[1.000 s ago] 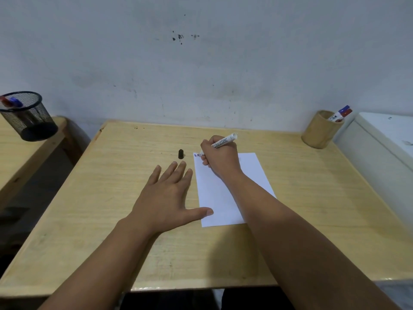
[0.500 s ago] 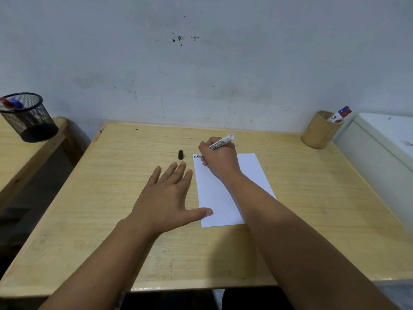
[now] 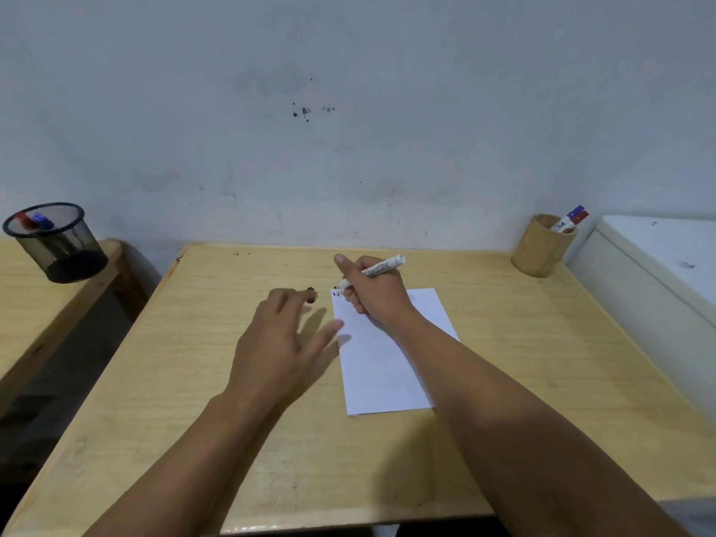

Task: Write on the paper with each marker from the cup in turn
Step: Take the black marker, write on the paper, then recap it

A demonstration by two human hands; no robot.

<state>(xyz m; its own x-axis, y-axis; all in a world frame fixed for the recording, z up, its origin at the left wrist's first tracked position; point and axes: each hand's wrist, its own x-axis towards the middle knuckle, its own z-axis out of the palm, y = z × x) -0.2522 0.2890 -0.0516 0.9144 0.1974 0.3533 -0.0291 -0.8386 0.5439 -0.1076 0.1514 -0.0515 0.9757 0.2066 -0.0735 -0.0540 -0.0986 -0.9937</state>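
Observation:
A white sheet of paper lies on the wooden table, with small red and blue marks at its top left corner. My right hand is shut on a white marker, its black tip just off that corner. My left hand hovers left of the paper, blurred, fingers spread, fingertips at the small black cap, which is mostly hidden behind them. A wooden cup at the table's far right holds markers with a red and a blue cap.
A black mesh pen holder with red and blue pens stands on a second table to the left. A white box-like unit borders the table on the right. A grey wall runs behind.
My left hand has lifted off the table and moved forward to the black cap. My right hand has raised the marker's tip off the paper's corner.

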